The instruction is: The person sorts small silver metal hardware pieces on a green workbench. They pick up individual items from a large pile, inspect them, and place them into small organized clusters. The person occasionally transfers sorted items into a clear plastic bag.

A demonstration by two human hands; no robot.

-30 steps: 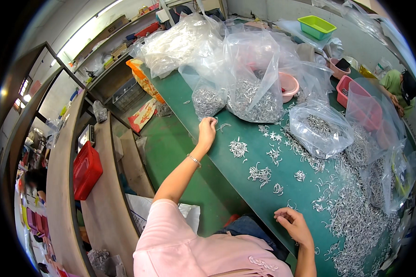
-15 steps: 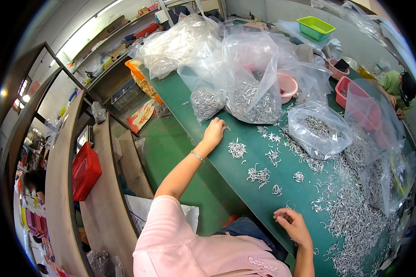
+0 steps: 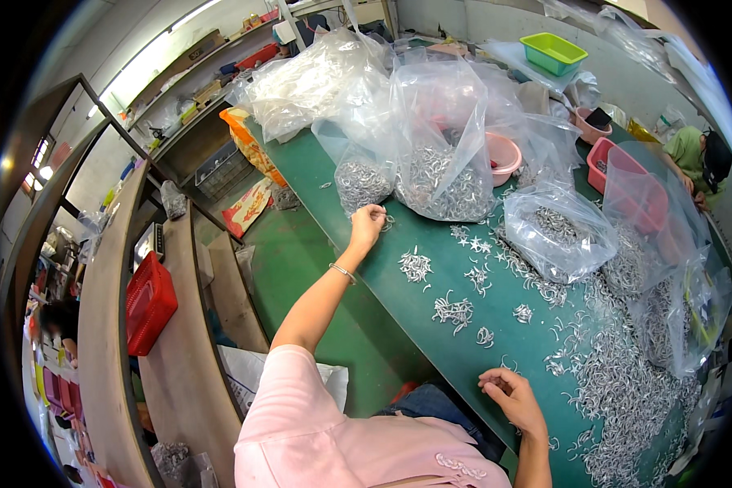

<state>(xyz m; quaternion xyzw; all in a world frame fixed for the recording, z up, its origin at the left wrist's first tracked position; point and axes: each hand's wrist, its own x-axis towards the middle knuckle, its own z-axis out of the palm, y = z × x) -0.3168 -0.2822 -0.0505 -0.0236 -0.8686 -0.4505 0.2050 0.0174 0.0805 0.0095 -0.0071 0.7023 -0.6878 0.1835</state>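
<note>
My left hand point(image 3: 368, 228) reaches far out to the table's near-left edge, just in front of a small clear bag of silvery metal pieces point(image 3: 363, 184). Its fingers are closed in a pinch; what is between them is too small to make out, though a curved metal piece point(image 3: 389, 222) shows right beside the fingertips. My right hand point(image 3: 514, 400) hovers by the table edge, fingers loosely bent and thumb apart, with nothing visible in it. Between the hands lie small heaps of curved metal pieces, among them one heap point(image 3: 415, 266) and another point(image 3: 453, 311).
A large spread of metal pieces point(image 3: 626, 415) covers the right of the green table point(image 3: 407, 313). Bigger filled bags point(image 3: 443, 183), an open bag point(image 3: 557, 232), a pink bowl point(image 3: 504, 154) and a green basket point(image 3: 553, 54) stand beyond. Wooden shelves point(image 3: 167, 382) hold a red basket point(image 3: 151, 302). A person point(image 3: 695, 163) sits far right.
My left hand has moved slightly left and back toward the table edge, beside the small bag. My right hand has stayed almost in place.
</note>
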